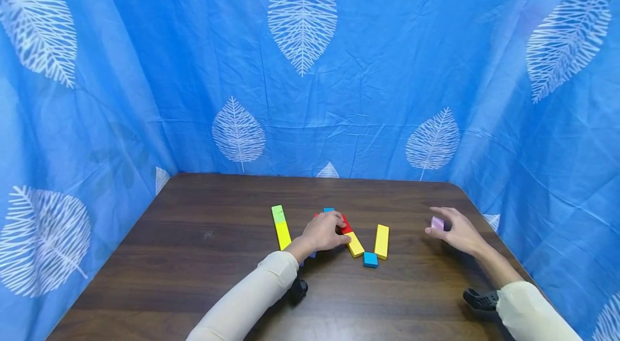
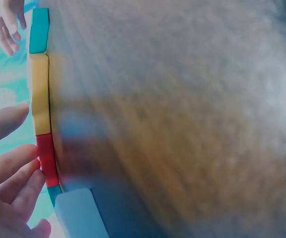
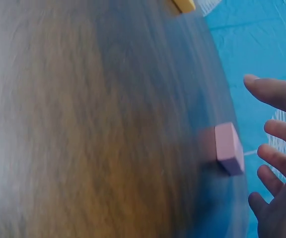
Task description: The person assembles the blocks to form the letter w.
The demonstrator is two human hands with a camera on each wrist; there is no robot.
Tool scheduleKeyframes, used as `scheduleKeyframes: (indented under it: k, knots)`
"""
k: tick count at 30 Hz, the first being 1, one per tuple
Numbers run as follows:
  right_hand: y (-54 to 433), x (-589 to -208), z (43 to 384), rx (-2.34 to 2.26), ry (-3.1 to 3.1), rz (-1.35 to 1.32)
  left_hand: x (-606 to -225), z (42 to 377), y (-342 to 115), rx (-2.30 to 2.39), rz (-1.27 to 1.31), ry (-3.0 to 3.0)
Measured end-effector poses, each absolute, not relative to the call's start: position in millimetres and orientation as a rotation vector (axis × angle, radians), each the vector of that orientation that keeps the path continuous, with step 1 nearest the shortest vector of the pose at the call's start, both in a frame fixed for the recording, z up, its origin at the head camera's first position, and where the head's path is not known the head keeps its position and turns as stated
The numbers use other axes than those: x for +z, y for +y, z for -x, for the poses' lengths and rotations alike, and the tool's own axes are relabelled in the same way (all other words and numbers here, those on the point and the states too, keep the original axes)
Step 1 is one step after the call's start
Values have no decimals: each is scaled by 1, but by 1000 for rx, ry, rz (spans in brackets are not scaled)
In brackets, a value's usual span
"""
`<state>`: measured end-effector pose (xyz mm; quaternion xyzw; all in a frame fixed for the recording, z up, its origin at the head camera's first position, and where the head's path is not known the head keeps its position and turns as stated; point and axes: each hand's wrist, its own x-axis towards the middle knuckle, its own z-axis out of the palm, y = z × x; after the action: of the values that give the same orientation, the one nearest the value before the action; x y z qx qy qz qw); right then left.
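My left hand (image 1: pixel 323 232) lies over a row of colored blocks in the head view. Its fingertips touch or nearly touch a red block (image 2: pixel 46 159), while the thumb is beside a yellow block (image 1: pixel 355 244). A pale blue-grey block (image 2: pixel 81 215) shows at the bottom of the left wrist view. Part of the row is hidden behind the hand. Farther right, my right hand (image 1: pixel 460 232) reaches around a small pink block (image 3: pixel 228 148) with fingers spread. A gap between fingers and block shows in the right wrist view.
Beyond the left hand, a green block (image 1: pixel 278 214) adjoins a yellow one (image 1: pixel 283 235). A blue block (image 1: pixel 370 260) touches the lower end of an upright-angled yellow block (image 1: pixel 381 241). All rest on the dark wooden table (image 1: pixel 194 255), with a blue leaf-patterned curtain (image 1: pixel 349 93) around it.
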<state>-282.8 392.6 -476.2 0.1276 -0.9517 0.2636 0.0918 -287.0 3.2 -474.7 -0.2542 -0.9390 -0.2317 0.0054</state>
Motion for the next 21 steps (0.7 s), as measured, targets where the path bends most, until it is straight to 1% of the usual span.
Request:
scheduleKeyframes:
  k: [9, 21]
  knots:
    - [404, -484, 276, 768, -2967, -346, -474, 283, 2, -719, 806, -2936]
    - [413, -488, 284, 766, -2938, -386, -475, 283, 4, -678, 793, -2926]
